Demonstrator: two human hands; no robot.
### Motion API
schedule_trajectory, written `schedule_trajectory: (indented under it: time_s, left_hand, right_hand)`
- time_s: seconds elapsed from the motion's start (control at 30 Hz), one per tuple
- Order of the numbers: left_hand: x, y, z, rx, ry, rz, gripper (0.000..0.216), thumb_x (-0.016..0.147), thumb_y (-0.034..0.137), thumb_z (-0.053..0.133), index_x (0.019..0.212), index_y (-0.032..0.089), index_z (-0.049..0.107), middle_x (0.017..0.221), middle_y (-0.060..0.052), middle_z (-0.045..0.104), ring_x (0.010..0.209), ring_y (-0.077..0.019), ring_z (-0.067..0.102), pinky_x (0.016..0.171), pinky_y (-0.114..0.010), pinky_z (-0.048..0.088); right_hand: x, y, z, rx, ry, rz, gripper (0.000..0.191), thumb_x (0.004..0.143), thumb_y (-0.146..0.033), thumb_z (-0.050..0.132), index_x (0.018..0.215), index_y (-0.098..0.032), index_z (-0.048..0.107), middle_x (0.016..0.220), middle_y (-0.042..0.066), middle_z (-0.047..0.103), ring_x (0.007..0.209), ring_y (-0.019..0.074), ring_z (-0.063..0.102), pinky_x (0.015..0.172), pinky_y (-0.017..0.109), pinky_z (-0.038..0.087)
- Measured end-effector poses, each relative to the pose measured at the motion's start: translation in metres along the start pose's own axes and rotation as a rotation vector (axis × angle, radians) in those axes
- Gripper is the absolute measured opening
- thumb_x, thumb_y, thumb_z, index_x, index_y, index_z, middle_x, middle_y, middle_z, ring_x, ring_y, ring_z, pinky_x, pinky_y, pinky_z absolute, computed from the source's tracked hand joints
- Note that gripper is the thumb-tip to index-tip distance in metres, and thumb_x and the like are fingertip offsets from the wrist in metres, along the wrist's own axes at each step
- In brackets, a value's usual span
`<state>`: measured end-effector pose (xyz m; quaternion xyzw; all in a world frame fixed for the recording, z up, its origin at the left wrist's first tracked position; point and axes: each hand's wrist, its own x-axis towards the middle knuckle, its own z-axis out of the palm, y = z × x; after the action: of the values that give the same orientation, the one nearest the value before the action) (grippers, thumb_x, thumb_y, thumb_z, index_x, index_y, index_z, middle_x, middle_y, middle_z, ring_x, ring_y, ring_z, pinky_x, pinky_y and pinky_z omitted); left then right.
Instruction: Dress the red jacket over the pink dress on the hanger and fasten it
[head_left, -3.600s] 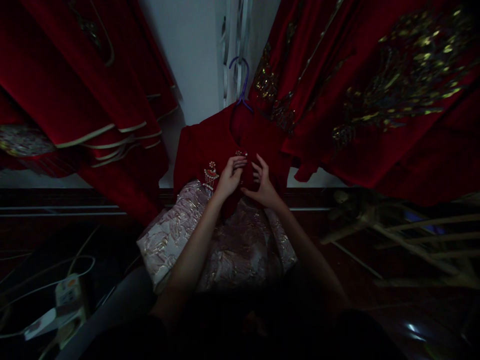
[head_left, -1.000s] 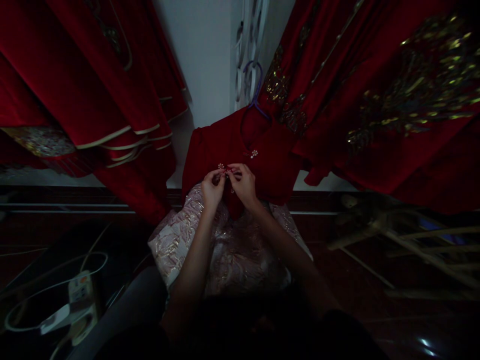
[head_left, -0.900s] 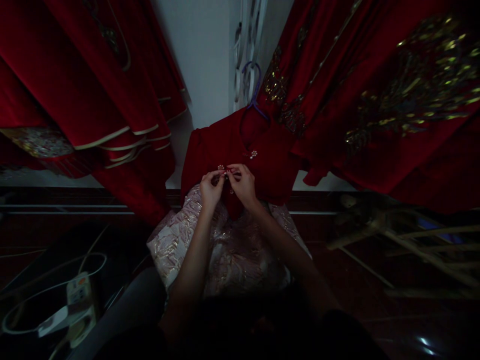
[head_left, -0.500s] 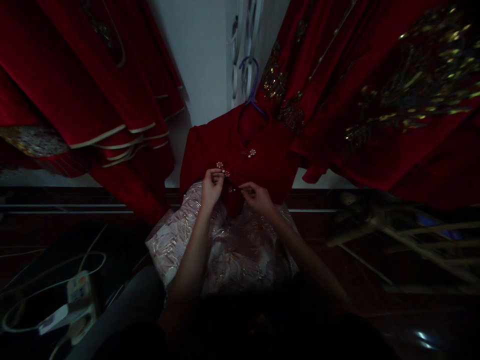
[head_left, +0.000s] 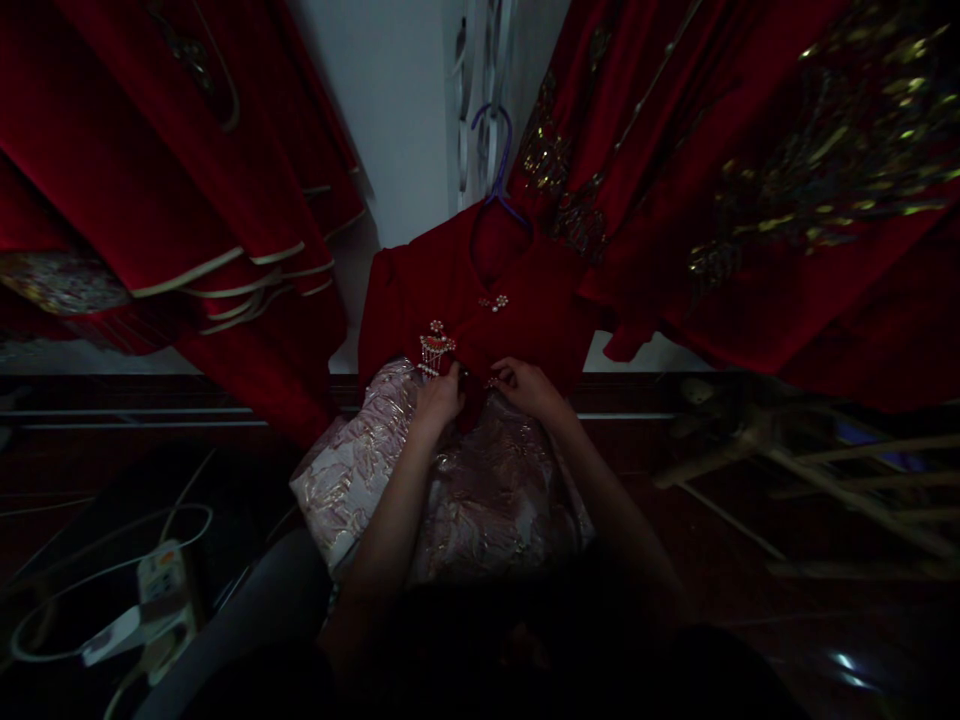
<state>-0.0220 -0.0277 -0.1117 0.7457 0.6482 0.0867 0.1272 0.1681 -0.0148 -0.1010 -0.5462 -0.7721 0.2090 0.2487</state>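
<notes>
Dim room, dark glossy floor (head_left: 750, 620), hanging red robes (head_left: 150, 150); both hands (head_left: 439, 395) (head_left: 529, 388) closed on red jacket (head_left: 540, 320).

matt red velvet jacket (head_left: 420, 300)

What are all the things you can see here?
red jacket: one, dark red, on the hanger in the middle
hanger: one, purple, above the jacket's collar
pearl clasp: one, white, below the collar
tassel ornament: one, pearly with red, above the left hand
brocade skirt: one, pale pink and gold, under the jacket
plain robes: several, red with cream trim, hanging left
embroidered robes: several, red with gold, hanging right
power strip: one, white, floor at lower left
wooden rack: one, pale, right
left hand: one, at the jacket's lower front
right hand: one, beside it, fingertips on the jacket
</notes>
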Motion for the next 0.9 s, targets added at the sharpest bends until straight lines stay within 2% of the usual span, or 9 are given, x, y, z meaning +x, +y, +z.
schedule_trajectory:
  time_s: [0.07, 0.2, 0.27, 0.4, 0.6, 0.67, 0.8, 0.9]
  left_hand:
    - [0.001, -0.001, -0.001, 0.052, 0.035, 0.0, 0.051, 0.083, 0.024, 0.053, 0.132, 0.018, 0.041, 0.102, -0.017, 0.069, 0.097, -0.0281, 0.067, 0.078, -0.033, 0.048]
    - [0.003, -0.006, -0.002, 0.037, 0.082, 0.016, 0.034, 0.082, 0.024, 0.053, 0.116, 0.021, 0.053, 0.098, -0.012, 0.07, 0.093, -0.0258, 0.067, 0.075, -0.03, 0.047]
    - [0.003, -0.008, -0.004, -0.041, 0.073, 0.036, 0.027, 0.081, 0.022, 0.053, 0.108, 0.023, 0.057, 0.089, -0.007, 0.072, 0.084, -0.0213, 0.068, 0.072, -0.026, 0.046]
    - [0.002, -0.011, -0.008, -0.252, 0.001, 0.078, 0.02, 0.084, 0.024, 0.05, 0.102, 0.025, 0.059, 0.063, 0.003, 0.068, 0.055, -0.0126, 0.062, 0.062, -0.02, 0.043]
    - [-0.001, -0.011, -0.015, -0.327, -0.034, 0.085, 0.018, 0.084, 0.031, 0.051, 0.098, 0.025, 0.063, 0.053, 0.006, 0.064, 0.041, -0.0105, 0.054, 0.053, -0.02, 0.038]
    - [-0.001, -0.01, -0.016, -0.323, -0.035, 0.098, 0.018, 0.084, 0.03, 0.052, 0.098, 0.025, 0.063, 0.055, 0.005, 0.065, 0.044, -0.011, 0.056, 0.053, -0.02, 0.039]
    - [0.0, -0.008, -0.015, -0.24, 0.092, 0.118, 0.016, 0.079, 0.025, 0.058, 0.092, 0.024, 0.066, 0.078, 0.0, 0.073, 0.07, -0.014, 0.066, 0.061, -0.02, 0.041]
    - [0.002, -0.008, -0.012, -0.229, 0.103, 0.108, 0.016, 0.077, 0.025, 0.06, 0.091, 0.021, 0.068, 0.086, -0.003, 0.073, 0.079, -0.0157, 0.067, 0.065, -0.021, 0.042]
  right_hand:
    - [0.0, 0.0, 0.002, -0.004, -0.015, 0.003, 0.027, 0.08, -0.022, 0.063, 0.107, -0.019, 0.063, 0.088, 0.003, 0.07, 0.067, 0.011, 0.06, 0.063, 0.021, 0.043]
    - [0.001, 0.002, 0.006, -0.014, -0.017, -0.006, 0.026, 0.076, -0.023, 0.067, 0.102, -0.021, 0.064, 0.084, 0.002, 0.068, 0.068, 0.0112, 0.06, 0.06, 0.02, 0.042]
    - [0.001, 0.004, 0.008, -0.006, -0.002, -0.016, 0.025, 0.074, -0.021, 0.067, 0.099, -0.021, 0.064, 0.082, 0.001, 0.067, 0.07, 0.0114, 0.061, 0.061, 0.02, 0.042]
    - [0.005, 0.008, 0.016, 0.033, 0.059, -0.019, 0.018, 0.074, -0.016, 0.063, 0.092, -0.019, 0.064, 0.075, 0.001, 0.067, 0.067, 0.0112, 0.061, 0.061, 0.02, 0.043]
    - [0.008, 0.012, 0.022, 0.167, 0.037, -0.004, 0.02, 0.068, -0.014, 0.066, 0.088, -0.016, 0.066, 0.075, 0.002, 0.068, 0.066, 0.0106, 0.062, 0.062, 0.019, 0.046]
    - [0.008, 0.011, 0.021, 0.217, 0.005, 0.004, 0.021, 0.067, -0.016, 0.067, 0.087, -0.016, 0.068, 0.073, 0.002, 0.068, 0.066, 0.0109, 0.062, 0.062, 0.02, 0.047]
    - [0.007, 0.006, 0.017, 0.364, -0.046, 0.012, 0.021, 0.064, -0.018, 0.068, 0.085, -0.014, 0.07, 0.071, 0.001, 0.068, 0.067, 0.0109, 0.063, 0.063, 0.02, 0.048]
    - [0.008, 0.003, 0.017, 0.459, -0.026, -0.001, 0.022, 0.065, -0.022, 0.069, 0.085, -0.014, 0.07, 0.072, 0.002, 0.068, 0.067, 0.0107, 0.062, 0.064, 0.021, 0.049]
